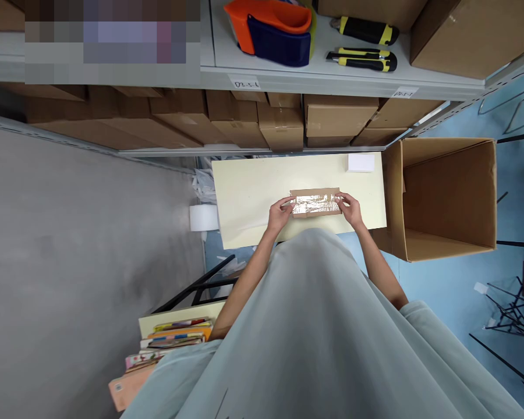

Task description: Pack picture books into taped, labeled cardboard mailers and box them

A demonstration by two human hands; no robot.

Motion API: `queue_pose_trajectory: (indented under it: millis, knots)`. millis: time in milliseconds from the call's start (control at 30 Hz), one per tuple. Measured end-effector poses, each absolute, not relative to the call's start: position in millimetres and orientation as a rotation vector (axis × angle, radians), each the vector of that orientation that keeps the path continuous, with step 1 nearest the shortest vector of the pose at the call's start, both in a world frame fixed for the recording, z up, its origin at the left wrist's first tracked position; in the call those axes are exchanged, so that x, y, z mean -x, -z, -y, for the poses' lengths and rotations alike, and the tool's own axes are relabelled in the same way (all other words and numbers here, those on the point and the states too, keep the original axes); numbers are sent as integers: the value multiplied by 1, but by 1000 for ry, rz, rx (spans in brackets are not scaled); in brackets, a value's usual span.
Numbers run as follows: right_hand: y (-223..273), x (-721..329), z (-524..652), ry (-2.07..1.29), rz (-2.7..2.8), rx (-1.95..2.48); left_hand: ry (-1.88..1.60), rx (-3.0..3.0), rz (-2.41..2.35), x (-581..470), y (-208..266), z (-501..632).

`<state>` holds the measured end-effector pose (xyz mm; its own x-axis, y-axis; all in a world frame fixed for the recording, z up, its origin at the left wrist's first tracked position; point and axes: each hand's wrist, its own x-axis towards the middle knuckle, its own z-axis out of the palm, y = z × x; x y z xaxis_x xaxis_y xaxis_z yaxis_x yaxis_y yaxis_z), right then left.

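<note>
A small, flat brown cardboard package (317, 203) lies over the cream tabletop (253, 186), its upper face covered by a shiny clear strip that looks like packing tape. My left hand (280, 214) pinches its left end between thumb and fingers. At the opposite end, my right hand (350, 210) grips the package the same way, fingertips on the shiny strip. Whether the package touches the table or is slightly raised, I cannot tell. A small white box (360, 163) stands behind my right hand near the table's far edge.
To the right stands a large open cardboard box (449, 203). Beyond the table, a grey shelf (288, 81) holds brown cartons (340, 119), an orange and blue tape dispenser (275, 32) and utility knives (364, 58). A white roll (203, 217) and books (174, 340) are at the left.
</note>
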<state>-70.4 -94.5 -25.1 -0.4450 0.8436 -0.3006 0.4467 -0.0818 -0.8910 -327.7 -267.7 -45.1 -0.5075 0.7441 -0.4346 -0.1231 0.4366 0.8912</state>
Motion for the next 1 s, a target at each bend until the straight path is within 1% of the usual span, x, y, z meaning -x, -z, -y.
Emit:
queue_pose_trajectory:
  millis: [200,433,733,1000]
  knots:
    - [24,70,95,-1540,1836,1400,-1234,-521,-1846,325,44,265]
    - [25,70,96,-1536,1831,1399,-1293,-230,-1877,337,49,257]
    - [26,70,94,-1539,1858,1381,-1261,-284,-1896,344,63,243]
    - [28,70,93,-1537,1859,1388,-1238,-264,-1873,349,66,243]
